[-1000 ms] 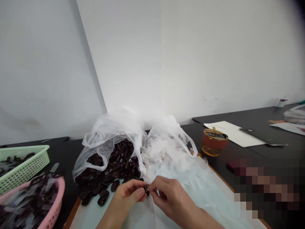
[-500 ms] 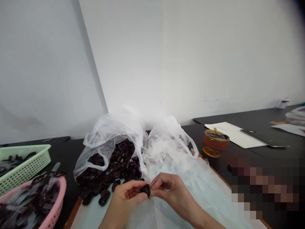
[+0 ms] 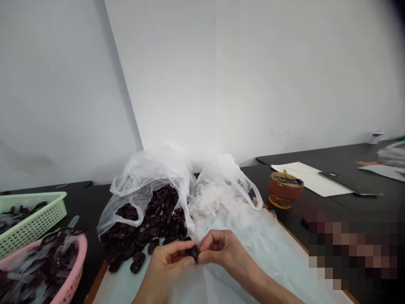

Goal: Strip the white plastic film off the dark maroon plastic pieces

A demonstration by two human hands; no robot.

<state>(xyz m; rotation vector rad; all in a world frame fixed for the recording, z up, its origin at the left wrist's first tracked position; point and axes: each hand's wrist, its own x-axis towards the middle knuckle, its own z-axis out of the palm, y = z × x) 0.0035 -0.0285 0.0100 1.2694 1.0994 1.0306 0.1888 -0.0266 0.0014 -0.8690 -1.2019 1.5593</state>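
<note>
Pinching one small dark piece between both hands is what I have going, right in front of the bag of matching dark pieces. My left hand is closed on the piece from its left side, thumb and forefinger meeting on it; my right hand is closed on it from the right, fingers curled under and the thumb on top. Both wrists come up from the near edge, palms turned toward each other, hands touching around the piece just above the pale sheet on the surface. As I judge it, the work goes best if I keep the grip at the fingertips, let one hand steady the piece while the other does the fine work, and hold it low over the sheet so a slip lands there and not among the loose pieces spilled just left of the bag's mouth. A second bag of white scraps sits just right of the first. Well left of it are a pink basket and a green basket, both holding dark bits.
</note>
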